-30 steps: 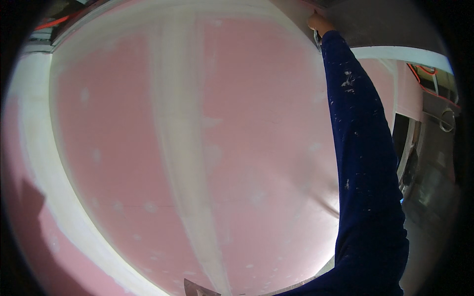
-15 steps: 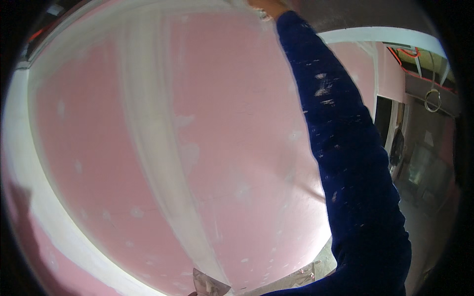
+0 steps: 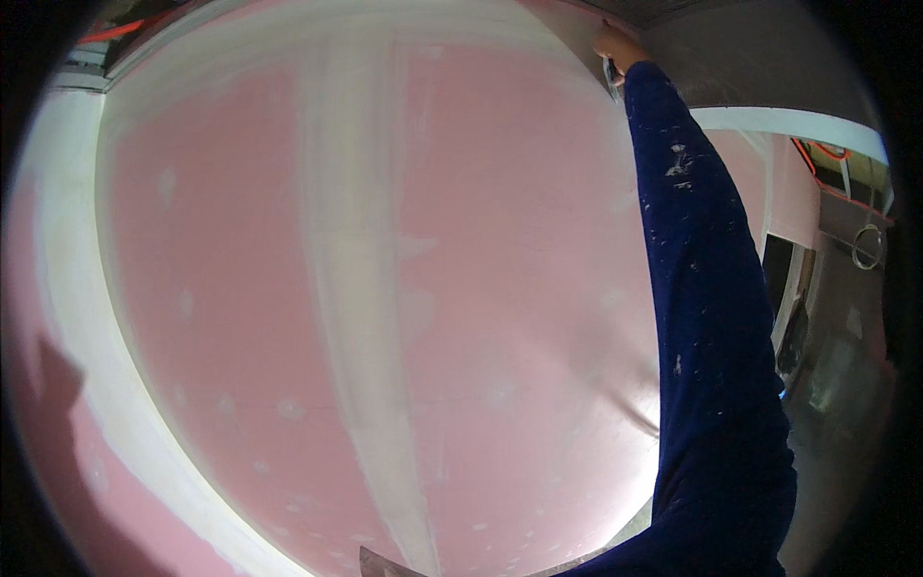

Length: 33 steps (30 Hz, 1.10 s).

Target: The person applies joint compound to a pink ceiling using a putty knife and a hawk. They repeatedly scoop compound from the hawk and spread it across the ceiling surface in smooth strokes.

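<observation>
My right arm, in a dark blue sleeve flecked with white compound, stretches up to the top of the view. There my right hand (image 3: 623, 48) is closed around a putty knife (image 3: 611, 81), seen nearly edge-on beside the wall's upper right border. In front of me stands a pink drywall panel (image 3: 519, 240) with a wide pale band of joint compound (image 3: 356, 231) running down it. At the bottom edge shows part of a flat metal blade (image 3: 382, 564); what holds it is hidden. My left hand is out of view.
A pale coated corner strip (image 3: 130, 385) curves down the left, with more pink board beyond. Dark ceiling (image 3: 760, 58) lies at upper right. On the right are an opening (image 3: 779, 264), orange cable (image 3: 803, 159) and a hanging coil (image 3: 867, 247).
My right hand has moved rightward along the top of the wall, and its putty knife now shows more. The view has shifted too. The lower blade has sunk towards the bottom edge.
</observation>
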Available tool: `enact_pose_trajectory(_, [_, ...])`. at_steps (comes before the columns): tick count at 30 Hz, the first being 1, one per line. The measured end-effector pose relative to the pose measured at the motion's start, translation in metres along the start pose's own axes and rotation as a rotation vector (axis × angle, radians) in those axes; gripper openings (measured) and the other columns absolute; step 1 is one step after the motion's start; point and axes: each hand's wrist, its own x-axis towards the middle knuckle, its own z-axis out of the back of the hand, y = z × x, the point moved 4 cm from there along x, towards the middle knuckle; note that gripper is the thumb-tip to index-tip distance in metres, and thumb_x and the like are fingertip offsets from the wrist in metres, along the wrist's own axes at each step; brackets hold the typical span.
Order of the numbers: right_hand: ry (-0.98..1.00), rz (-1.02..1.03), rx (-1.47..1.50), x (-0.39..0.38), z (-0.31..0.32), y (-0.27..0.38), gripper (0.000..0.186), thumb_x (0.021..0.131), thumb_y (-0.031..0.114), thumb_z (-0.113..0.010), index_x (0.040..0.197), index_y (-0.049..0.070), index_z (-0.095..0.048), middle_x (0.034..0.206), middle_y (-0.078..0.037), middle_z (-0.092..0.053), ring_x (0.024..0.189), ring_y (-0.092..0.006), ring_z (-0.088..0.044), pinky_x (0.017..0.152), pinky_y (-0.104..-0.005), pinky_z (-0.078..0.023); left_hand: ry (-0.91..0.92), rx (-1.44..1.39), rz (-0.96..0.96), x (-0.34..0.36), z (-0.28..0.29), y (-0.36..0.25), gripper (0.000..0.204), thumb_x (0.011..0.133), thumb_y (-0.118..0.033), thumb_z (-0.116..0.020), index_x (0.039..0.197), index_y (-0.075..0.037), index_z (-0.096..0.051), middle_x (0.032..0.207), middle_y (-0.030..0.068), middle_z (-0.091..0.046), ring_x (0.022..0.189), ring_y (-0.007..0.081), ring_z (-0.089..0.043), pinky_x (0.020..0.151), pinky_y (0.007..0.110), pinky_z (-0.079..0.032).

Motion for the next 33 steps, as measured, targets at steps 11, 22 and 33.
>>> enact_pose_trajectory(11, [-0.043, 0.303, -0.451, 0.020, -0.045, 0.169, 0.035, 0.090, 0.026, -0.059, 0.108, 0.002, -0.076, 0.119, -0.023, -0.071, 0.103, -0.0445, -0.069, 0.089, -0.0559, -0.054, -0.012, -0.170, 0.005, 0.010, -0.013, -0.004, 0.043, 0.097, -0.046, -0.064, 0.104, -0.004, -0.064, 0.067, 0.0004, -0.054, 0.050, 0.0111, -0.046, 0.045, 0.029, -0.037])
enact_pose_trajectory(22, [0.544, 0.090, 0.835, -0.366, 0.095, 0.151, 0.036, 0.099, 0.026, -0.057, 0.123, -0.001, -0.062, 0.106, -0.019, -0.069, 0.094, -0.0300, -0.066, 0.088, -0.0412, -0.054, 0.179, -0.125, -0.202, 0.042, -0.039, -0.046, 0.042, 0.090, -0.030, -0.074, 0.121, -0.004, -0.064, 0.077, 0.0009, -0.063, 0.054, 0.0110, -0.052, 0.046, 0.029, -0.041])
enact_pose_trajectory(33, [1.005, 0.511, 1.127, -0.631, 0.156, 0.224, 0.069, 0.091, 0.006, -0.072, 0.152, 0.024, -0.046, 0.157, -0.019, -0.030, 0.148, -0.0442, -0.028, 0.120, -0.0576, -0.036, 0.383, -0.072, -0.337, 0.096, -0.047, -0.139, 0.039, 0.090, -0.020, -0.077, 0.118, 0.001, -0.061, 0.089, 0.0062, -0.067, 0.069, 0.0130, -0.061, 0.062, 0.030, -0.053])
